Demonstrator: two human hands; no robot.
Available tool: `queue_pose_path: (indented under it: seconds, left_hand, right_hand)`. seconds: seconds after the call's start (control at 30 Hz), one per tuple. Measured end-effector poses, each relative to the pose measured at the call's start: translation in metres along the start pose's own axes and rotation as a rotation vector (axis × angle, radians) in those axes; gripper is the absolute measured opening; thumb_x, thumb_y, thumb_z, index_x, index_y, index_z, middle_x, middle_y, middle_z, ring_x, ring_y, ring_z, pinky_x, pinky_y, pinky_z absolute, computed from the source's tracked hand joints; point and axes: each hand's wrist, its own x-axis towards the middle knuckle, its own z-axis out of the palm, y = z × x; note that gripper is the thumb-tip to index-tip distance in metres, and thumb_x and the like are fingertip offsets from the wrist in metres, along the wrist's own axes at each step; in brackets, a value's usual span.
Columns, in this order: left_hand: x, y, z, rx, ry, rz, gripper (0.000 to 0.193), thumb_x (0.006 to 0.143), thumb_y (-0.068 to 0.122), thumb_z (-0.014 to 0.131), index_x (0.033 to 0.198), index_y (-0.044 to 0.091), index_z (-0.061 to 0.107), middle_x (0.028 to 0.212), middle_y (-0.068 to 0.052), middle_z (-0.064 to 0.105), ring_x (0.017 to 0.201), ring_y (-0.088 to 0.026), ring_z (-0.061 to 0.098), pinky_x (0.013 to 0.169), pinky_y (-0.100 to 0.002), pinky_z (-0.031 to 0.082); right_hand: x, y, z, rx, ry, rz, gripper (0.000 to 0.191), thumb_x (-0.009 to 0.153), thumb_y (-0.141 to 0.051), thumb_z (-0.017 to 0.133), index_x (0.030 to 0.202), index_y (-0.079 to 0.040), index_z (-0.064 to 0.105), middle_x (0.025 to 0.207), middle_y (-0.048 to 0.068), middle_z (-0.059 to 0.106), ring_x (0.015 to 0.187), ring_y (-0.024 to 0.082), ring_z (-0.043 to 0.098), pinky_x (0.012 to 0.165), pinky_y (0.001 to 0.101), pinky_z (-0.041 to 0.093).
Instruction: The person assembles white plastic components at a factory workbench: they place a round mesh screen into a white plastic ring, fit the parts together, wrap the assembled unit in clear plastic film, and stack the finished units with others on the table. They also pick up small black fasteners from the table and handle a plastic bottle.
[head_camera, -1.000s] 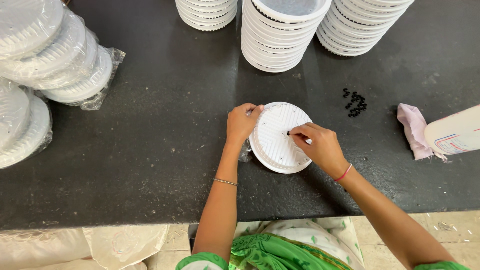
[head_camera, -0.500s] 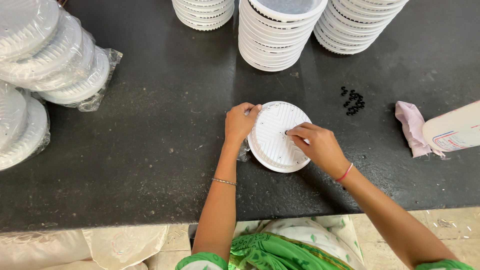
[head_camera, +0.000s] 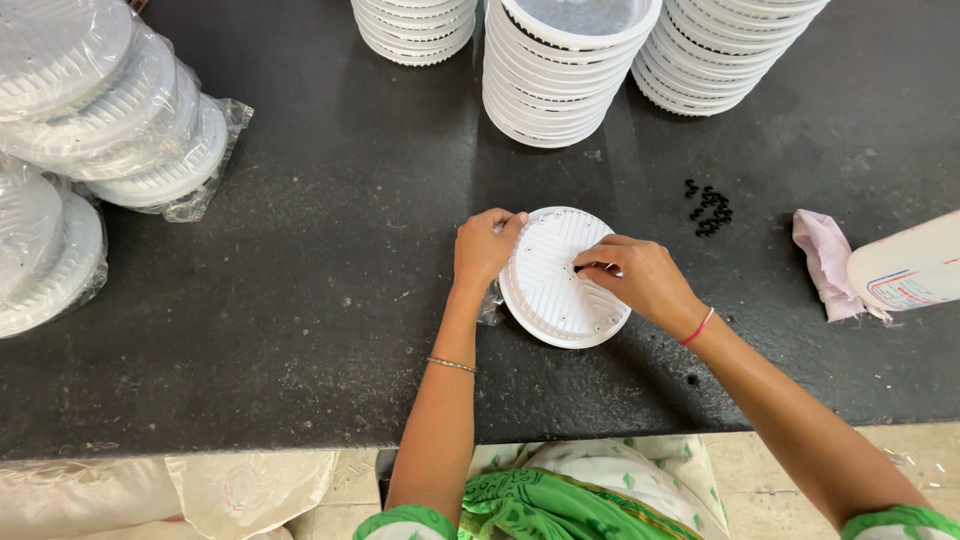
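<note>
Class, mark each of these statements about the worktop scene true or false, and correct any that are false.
1. The left hand grips the edge of the white round disc. True.
2. The right hand rests on the pink cloth. False: its fingertips press on the disc; the cloth lies apart, further right.
3. A cluster of small black rings lies on the dark worktop, right of the disc. True.
4. The plastic-wrapped discs sit on the right side. False: they are on the left.
5. Stacks of white round parts stand beyond the disc. True.
</note>
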Motion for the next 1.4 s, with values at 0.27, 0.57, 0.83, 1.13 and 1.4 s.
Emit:
queue_pose_path:
  seconds: [0.27,0.57,0.83,1.13,1.4]
  left_hand:
    - [-0.002,0.005,-0.002,0.007,-0.032,-0.051,0.034,0.090,0.042,0.070,0.098,0.010,0.079,0.085,-0.010,0.078,0.078,-0.024,0.077,0.074,-0.036,0.058]
    - [-0.001,0.003,-0.002,0.014,-0.013,-0.018,0.034,0.089,0.041,0.071,0.098,0.009,0.079,0.086,-0.011,0.078,0.080,-0.025,0.076,0.075,-0.037,0.057]
    - [0.000,0.001,0.000,0.001,-0.002,-0.008,0.033,0.088,0.040,0.071,0.098,0.009,0.079,0.086,-0.012,0.079,0.080,-0.026,0.077,0.076,-0.037,0.057]
    - [0.006,0.002,0.001,0.022,0.003,-0.050,0.033,0.088,0.042,0.072,0.095,0.010,0.079,0.084,-0.012,0.078,0.079,-0.028,0.076,0.074,-0.039,0.057]
    - [0.012,-0.001,0.008,0.034,0.011,-0.088,0.031,0.087,0.041,0.071,0.087,0.011,0.076,0.078,-0.009,0.076,0.074,-0.027,0.073,0.070,-0.039,0.055]
  right_hand:
    - [0.000,-0.003,0.002,-0.030,-0.021,0.028,0.015,0.085,-0.017,0.075,0.099,-0.013,0.079,0.095,0.005,0.076,0.070,0.025,0.073,0.066,0.0366,0.057]
    - [0.008,0.003,-0.010,0.192,-0.019,0.040,0.027,0.081,-0.019,0.078,0.107,-0.012,0.079,0.098,0.006,0.078,0.078,0.021,0.077,0.072,0.0314,0.061]
    - [0.053,0.022,-0.025,0.041,-0.265,0.081,0.086,0.064,-0.031,0.089,0.143,-0.021,0.055,0.134,0.014,0.063,0.115,0.034,0.065,0.095,0.0433,0.051]
    - [0.075,0.019,-0.012,-0.123,-0.473,0.196,0.100,0.064,-0.032,0.090,0.152,-0.032,0.043,0.133,0.014,0.063,0.118,0.036,0.063,0.098,0.0452,0.052]
    - [0.062,0.002,0.006,-0.245,-0.369,0.193,0.099,0.074,-0.022,0.084,0.157,-0.025,0.032,0.145,0.015,0.052,0.123,0.041,0.059,0.096,0.0523,0.052]
